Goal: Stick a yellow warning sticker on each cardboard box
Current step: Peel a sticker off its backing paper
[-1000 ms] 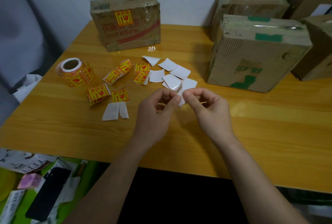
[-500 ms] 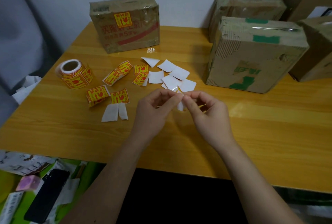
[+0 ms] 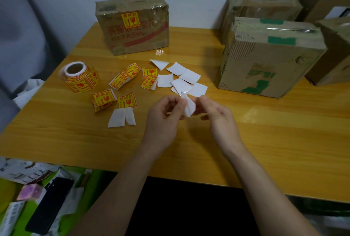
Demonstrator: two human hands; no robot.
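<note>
Over the middle of the wooden table (image 3: pixel 265 141), my left hand (image 3: pixel 162 120) and my right hand (image 3: pixel 217 120) hold one sticker piece (image 3: pixel 189 106) between them, white backing side toward me. My left thumb and forefinger pinch its left edge; my right fingers hold its right side. Several loose yellow warning stickers (image 3: pixel 126 101) lie to the left, near a sticker roll (image 3: pixel 79 76). The back-left cardboard box (image 3: pixel 132 25) carries a yellow sticker (image 3: pixel 129 20). The nearer right box (image 3: pixel 265 57) shows no yellow sticker.
Several bare white backing papers (image 3: pixel 181 78) are scattered ahead of my hands, two more (image 3: pixel 121 117) to the left. More boxes (image 3: pixel 259 10) stand at the back right. Below the table edge on the left lie a dark phone (image 3: pixel 51 207) and papers.
My hands have drawn slightly apart and the white piece between them has opened out and become more visible. The camera shifted a little.
</note>
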